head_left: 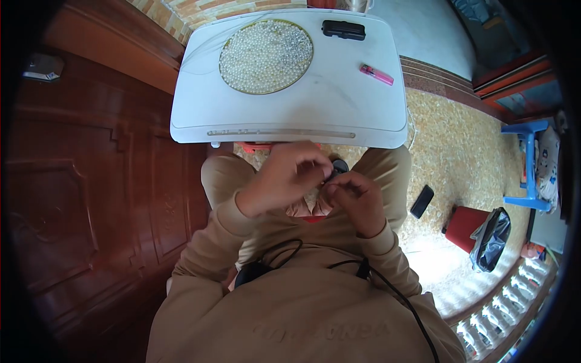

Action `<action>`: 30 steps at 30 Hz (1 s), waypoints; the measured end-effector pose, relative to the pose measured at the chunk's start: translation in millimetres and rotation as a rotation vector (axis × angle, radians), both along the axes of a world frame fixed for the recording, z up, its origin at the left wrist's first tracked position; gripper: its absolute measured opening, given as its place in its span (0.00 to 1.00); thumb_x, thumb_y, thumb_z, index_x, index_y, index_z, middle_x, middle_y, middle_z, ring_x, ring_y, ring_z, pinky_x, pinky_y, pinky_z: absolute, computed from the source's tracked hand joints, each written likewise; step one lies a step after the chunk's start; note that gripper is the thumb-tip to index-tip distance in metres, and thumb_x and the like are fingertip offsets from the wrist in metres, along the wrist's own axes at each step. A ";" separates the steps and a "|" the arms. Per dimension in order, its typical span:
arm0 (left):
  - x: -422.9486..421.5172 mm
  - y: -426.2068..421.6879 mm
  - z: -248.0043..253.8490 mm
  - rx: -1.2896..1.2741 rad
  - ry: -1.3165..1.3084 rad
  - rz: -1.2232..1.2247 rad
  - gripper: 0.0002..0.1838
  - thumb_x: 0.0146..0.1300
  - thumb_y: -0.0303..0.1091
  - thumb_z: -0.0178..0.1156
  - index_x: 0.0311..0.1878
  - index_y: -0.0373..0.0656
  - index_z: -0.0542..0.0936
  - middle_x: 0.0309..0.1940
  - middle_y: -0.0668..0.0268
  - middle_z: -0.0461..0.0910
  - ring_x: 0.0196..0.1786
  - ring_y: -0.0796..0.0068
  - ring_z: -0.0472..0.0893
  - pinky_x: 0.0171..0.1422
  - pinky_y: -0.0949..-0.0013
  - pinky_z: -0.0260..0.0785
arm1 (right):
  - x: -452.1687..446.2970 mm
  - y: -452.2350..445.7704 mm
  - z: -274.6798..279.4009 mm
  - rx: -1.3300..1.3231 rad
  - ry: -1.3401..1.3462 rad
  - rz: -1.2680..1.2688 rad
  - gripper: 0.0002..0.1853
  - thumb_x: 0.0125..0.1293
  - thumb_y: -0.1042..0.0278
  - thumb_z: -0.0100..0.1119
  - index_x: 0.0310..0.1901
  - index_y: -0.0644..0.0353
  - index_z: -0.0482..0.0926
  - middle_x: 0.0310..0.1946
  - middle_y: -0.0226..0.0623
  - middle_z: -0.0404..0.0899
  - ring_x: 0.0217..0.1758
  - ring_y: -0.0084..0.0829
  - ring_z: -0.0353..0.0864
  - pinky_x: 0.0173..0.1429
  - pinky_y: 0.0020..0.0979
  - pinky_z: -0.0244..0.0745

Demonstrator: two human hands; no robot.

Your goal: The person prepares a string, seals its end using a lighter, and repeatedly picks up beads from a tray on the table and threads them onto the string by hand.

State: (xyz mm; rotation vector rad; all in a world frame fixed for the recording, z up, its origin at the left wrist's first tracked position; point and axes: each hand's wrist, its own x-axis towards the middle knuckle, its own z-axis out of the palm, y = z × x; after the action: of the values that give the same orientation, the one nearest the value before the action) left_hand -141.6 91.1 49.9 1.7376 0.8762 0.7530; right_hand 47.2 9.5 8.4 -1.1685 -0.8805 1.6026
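My left hand (292,174) and my right hand (357,199) are close together above my lap, just in front of the table's near edge. Thumb and fingers are pinched on each hand, and the fingertips almost meet. Whatever lies between them is too small and blurred to make out. On the white table (357,106), a round tray with a yellowish rim (266,94) is filled with pearl-like white beads (260,57) and some clearer ones. A slot (302,133) along the near edge holds a few small beads. Thin clear strands (206,45) lie left of the tray.
A black case (344,29) and a small pink tube-shaped item (377,74) lie on the table's right. On the floor are a black phone (422,201) and a red bin (467,228). A blue stool (528,163) stands farther right; a wooden door (91,199) is at left. A black cable (399,293) crosses my top.
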 end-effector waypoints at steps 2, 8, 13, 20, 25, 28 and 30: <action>0.0 30.5 3.4 -0.154 -0.004 0.141 0.07 0.61 0.18 0.60 0.38 0.37 0.86 0.31 0.69 0.84 0.29 0.83 0.74 0.36 0.80 0.66 | -0.4 -0.7 -5.0 0.019 -0.074 -0.007 0.07 0.64 0.80 0.65 0.43 0.64 0.86 0.32 0.29 0.85 0.26 0.15 0.70 0.32 0.16 0.67; -12.0 171.2 -29.5 0.443 0.435 0.397 0.07 0.58 0.22 0.60 0.35 0.40 0.87 0.29 0.67 0.85 0.28 0.74 0.77 0.38 0.72 0.70 | -5.7 0.6 -3.2 0.090 -0.089 -0.116 0.06 0.64 0.80 0.66 0.42 0.64 0.86 0.29 0.28 0.83 0.26 0.15 0.70 0.32 0.16 0.65; 2.9 219.0 -49.4 0.500 0.675 0.318 0.07 0.57 0.22 0.60 0.33 0.41 0.87 0.29 0.66 0.86 0.30 0.70 0.79 0.40 0.69 0.72 | 0.9 -3.0 -1.1 0.088 -0.077 -0.139 0.05 0.64 0.79 0.66 0.42 0.64 0.86 0.29 0.27 0.83 0.27 0.15 0.70 0.32 0.17 0.64; 6.8 224.0 -64.1 0.587 0.764 0.370 0.05 0.54 0.23 0.62 0.30 0.42 0.86 0.27 0.60 0.85 0.29 0.57 0.81 0.40 0.63 0.75 | 3.1 -6.7 1.4 0.039 -0.068 -0.135 0.05 0.65 0.78 0.66 0.42 0.64 0.86 0.29 0.27 0.84 0.27 0.15 0.70 0.33 0.17 0.65; -1.7 220.8 -60.3 0.421 0.440 0.480 0.04 0.56 0.22 0.62 0.31 0.40 0.86 0.27 0.64 0.85 0.28 0.71 0.80 0.39 0.68 0.73 | 0.7 -6.3 2.4 0.045 -0.077 -0.145 0.05 0.66 0.77 0.65 0.42 0.64 0.86 0.29 0.28 0.84 0.28 0.15 0.71 0.34 0.17 0.66; -6.1 221.5 -62.1 0.340 0.365 0.497 0.05 0.58 0.22 0.62 0.31 0.39 0.86 0.26 0.65 0.85 0.27 0.73 0.79 0.37 0.70 0.72 | -2.2 -4.5 2.5 0.056 -0.083 -0.128 0.05 0.66 0.77 0.65 0.42 0.64 0.86 0.30 0.28 0.85 0.28 0.15 0.72 0.35 0.17 0.66; -8.3 221.8 -57.9 0.323 0.335 0.504 0.05 0.59 0.22 0.62 0.30 0.39 0.86 0.25 0.65 0.84 0.27 0.74 0.79 0.37 0.71 0.72 | -4.8 -3.3 4.0 0.070 -0.086 -0.123 0.05 0.66 0.77 0.65 0.42 0.64 0.86 0.31 0.28 0.85 0.29 0.15 0.72 0.35 0.17 0.67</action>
State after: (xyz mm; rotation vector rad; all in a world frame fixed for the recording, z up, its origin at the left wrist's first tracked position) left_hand -149.9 312.9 -8.0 1.9845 1.5264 0.9858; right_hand 42.4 6.2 12.3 -1.2255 -0.8952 1.4212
